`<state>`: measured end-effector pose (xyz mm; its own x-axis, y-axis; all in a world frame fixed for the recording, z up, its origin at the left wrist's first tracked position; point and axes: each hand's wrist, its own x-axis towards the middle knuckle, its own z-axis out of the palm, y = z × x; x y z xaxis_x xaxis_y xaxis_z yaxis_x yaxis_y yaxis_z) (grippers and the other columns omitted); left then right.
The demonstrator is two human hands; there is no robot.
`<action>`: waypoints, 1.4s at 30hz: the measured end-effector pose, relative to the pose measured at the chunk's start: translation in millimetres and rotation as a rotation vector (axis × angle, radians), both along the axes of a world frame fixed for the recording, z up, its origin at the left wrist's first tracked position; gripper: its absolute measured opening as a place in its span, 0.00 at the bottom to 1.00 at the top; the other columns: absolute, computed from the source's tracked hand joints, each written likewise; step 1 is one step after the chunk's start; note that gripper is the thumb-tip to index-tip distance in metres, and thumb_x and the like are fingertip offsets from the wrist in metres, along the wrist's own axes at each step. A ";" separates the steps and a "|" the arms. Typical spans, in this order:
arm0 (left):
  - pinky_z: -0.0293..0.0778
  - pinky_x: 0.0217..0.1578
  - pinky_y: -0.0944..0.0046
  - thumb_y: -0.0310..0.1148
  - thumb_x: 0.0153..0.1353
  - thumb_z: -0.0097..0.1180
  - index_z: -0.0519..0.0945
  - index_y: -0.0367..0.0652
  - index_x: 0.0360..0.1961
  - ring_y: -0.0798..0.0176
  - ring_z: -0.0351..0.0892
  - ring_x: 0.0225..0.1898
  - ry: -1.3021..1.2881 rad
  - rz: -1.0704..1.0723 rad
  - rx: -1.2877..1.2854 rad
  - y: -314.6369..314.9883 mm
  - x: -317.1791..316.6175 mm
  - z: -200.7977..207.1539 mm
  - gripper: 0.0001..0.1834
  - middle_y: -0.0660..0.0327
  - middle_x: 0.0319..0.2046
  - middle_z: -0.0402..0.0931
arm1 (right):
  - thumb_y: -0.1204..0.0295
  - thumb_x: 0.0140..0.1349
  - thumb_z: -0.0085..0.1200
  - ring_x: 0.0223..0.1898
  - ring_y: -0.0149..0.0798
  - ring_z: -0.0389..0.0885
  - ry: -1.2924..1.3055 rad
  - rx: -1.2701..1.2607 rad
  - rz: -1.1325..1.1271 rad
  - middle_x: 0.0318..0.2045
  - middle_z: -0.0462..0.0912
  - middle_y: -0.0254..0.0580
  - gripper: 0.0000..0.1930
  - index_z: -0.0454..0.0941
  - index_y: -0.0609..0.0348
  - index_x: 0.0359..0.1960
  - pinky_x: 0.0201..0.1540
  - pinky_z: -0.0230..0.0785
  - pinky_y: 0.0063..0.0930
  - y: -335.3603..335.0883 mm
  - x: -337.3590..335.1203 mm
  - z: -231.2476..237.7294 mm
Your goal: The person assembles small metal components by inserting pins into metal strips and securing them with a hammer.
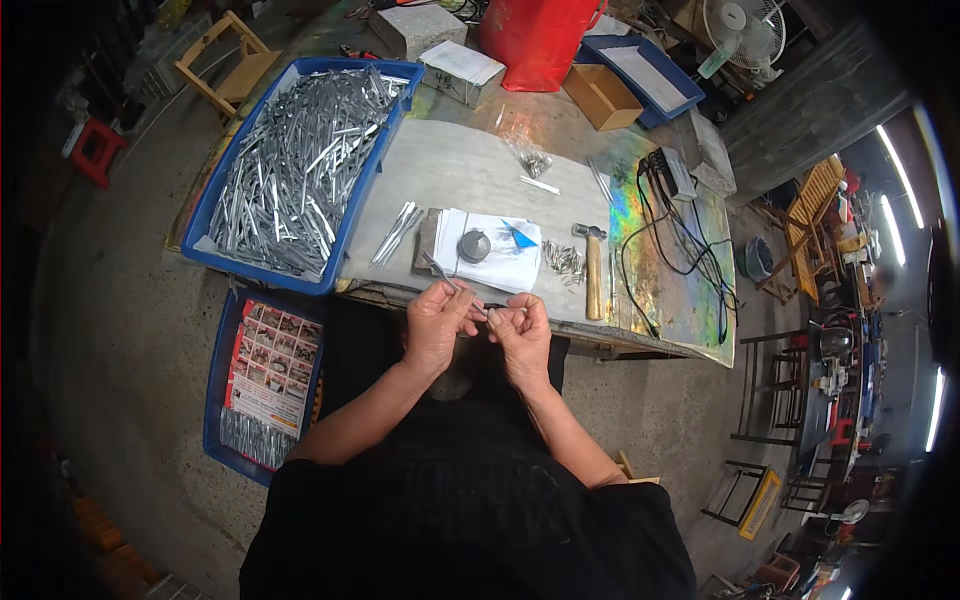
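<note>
Over the table's near edge, my left hand (438,322) pinches a slim metal strip (447,277) that slants up and away to the left. My right hand (523,335) is closed at the strip's lower end, its thumb and fingers pressed around a small dark piece (493,307) whose kind I cannot make out. Just beyond the hands, white paper sheets (512,270) lie on a block, with a round grey metal piece (474,246) and a blue scrap (519,236) on top. Left of them is a small bunch of metal strips (397,233).
A blue tray (353,215) heaped with metal strips stands at the left, another blue tray (214,400) below it. Rightward are small metal pins (565,262), a hammer (594,275) and black cables (660,225). Behind stand a red bag (535,40) and a cardboard box (603,98).
</note>
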<state>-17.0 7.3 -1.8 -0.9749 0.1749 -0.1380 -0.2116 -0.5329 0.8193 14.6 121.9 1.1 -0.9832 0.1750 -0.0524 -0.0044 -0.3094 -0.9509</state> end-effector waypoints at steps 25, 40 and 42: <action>0.65 0.17 0.77 0.25 0.51 0.50 0.73 0.35 0.23 0.75 0.70 0.20 0.462 0.170 -0.449 10.0 -78.4 3.5 0.04 0.64 0.19 0.71 | 0.78 0.57 0.42 0.20 0.25 0.66 0.068 0.030 -0.155 0.20 0.70 0.37 0.03 0.64 0.62 0.32 0.23 0.59 0.14 56.4 9.1 -6.2; 0.65 0.17 0.77 0.24 0.50 0.49 0.73 0.34 0.23 0.77 0.68 0.19 0.488 0.160 -0.526 10.3 -75.4 11.5 0.03 0.66 0.18 0.70 | 0.74 0.49 0.49 0.25 0.50 0.71 -0.014 1.388 -0.322 0.26 0.71 0.54 0.11 0.67 0.64 0.35 0.31 0.64 0.37 130.3 -20.6 -6.1; 0.66 0.19 0.74 0.23 0.50 0.49 0.73 0.34 0.24 0.73 0.69 0.19 0.561 0.124 -0.600 8.3 -74.7 13.2 0.03 0.62 0.19 0.72 | 0.73 0.48 0.51 0.27 0.53 0.71 -0.067 1.433 -0.275 0.29 0.71 0.56 0.13 0.67 0.64 0.35 0.31 0.64 0.38 130.3 -23.4 -3.2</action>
